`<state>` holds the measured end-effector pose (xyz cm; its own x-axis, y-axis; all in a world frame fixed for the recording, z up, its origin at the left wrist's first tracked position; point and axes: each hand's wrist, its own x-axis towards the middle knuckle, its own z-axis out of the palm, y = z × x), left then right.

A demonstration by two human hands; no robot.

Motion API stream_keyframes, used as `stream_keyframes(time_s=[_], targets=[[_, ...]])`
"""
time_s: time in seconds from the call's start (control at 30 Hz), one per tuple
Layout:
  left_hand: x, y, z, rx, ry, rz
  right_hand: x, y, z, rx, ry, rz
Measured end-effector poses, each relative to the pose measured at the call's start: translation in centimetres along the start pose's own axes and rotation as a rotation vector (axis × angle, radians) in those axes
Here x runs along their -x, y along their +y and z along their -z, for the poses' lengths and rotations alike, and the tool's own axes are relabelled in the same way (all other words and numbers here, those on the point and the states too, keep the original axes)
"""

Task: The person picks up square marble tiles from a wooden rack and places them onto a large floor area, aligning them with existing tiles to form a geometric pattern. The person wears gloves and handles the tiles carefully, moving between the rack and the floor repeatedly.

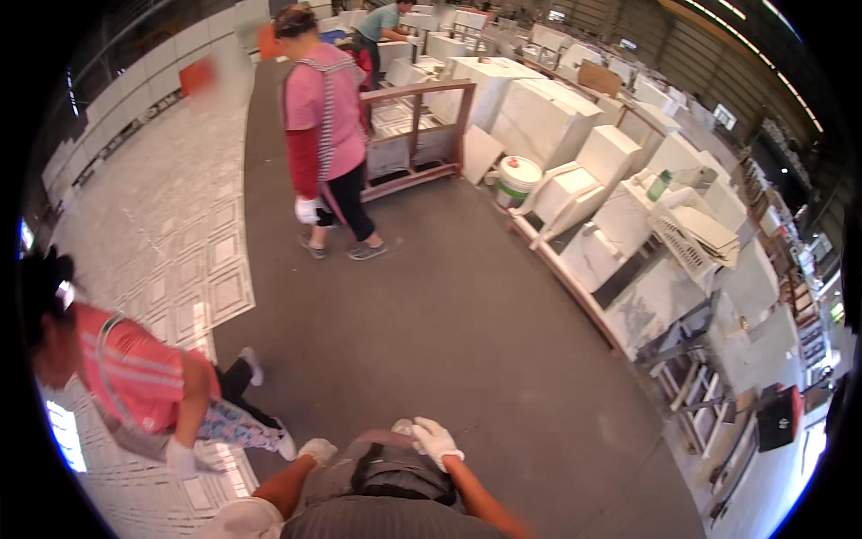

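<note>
Both of my hands wear white gloves and are low in front of my dark clothing [395,516]. My right hand [435,441] is beside the front of the clothing, its fingers stretched out, and I see nothing held in it. A small pale rounded shape shows next to its fingertips, too unclear to name. On the other side, my left hand [317,451] is near the edge of the clothing. Its fingers are blurred and partly hidden, so whether it grips anything does not show.
A bending person [135,368] is close on my left, over patterned stone panels [193,283] on the floor. Ahead walks another person [328,126] beside a reddish metal frame [417,184]. Stone slabs [548,112], a white bucket [518,175] and a plastic crate [680,244] line the right.
</note>
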<state>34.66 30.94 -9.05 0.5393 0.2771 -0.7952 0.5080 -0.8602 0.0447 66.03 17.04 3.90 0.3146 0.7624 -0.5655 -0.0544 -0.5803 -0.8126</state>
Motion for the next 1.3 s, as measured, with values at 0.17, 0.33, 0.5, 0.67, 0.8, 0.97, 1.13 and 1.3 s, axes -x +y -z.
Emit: stream_keyframes(time_s=[0.17, 0.33, 0.5, 0.67, 0.8, 0.97, 1.13, 1.3], targets=[[-8.5, -7.2, 9.3, 0.121, 0.338, -0.102, -5.5, 6.0, 6.3, -0.111, 0.235, -0.136], [-16.2, -8.4, 18.6, 1.128, 0.410, 0.247, -4.7, 15.7, 11.4, -0.676, 0.694, -0.587], [-19.4, -1.7, 34.1, 1.332, 0.188, 0.151, -5.2, 27.0, 15.9, 0.335, 0.168, -0.953], [-27.3, -4.1, 36.9, 0.961, 0.375, 0.068, -17.8, 21.9, 21.3, 0.656, 0.041, -0.723], [-29.3, -10.0, 39.6, 0.892, 0.250, 0.329, -31.3, 4.0, 29.9, -0.117, 0.262, -0.585], [-30.0, -13.7, 47.4, 1.550, 0.327, 0.680, -47.7, -14.1, 43.7, -0.518, 0.452, -0.209], [-35.3, -17.3, 41.4, 0.436, 0.109, 0.174, -60.3, -32.9, 44.9, -0.362, 0.336, -0.003], [-40.1, -20.3, 54.5, 1.018, -0.180, 0.373, -69.3, -39.9, 43.7, -0.279, 0.115, 0.045]])
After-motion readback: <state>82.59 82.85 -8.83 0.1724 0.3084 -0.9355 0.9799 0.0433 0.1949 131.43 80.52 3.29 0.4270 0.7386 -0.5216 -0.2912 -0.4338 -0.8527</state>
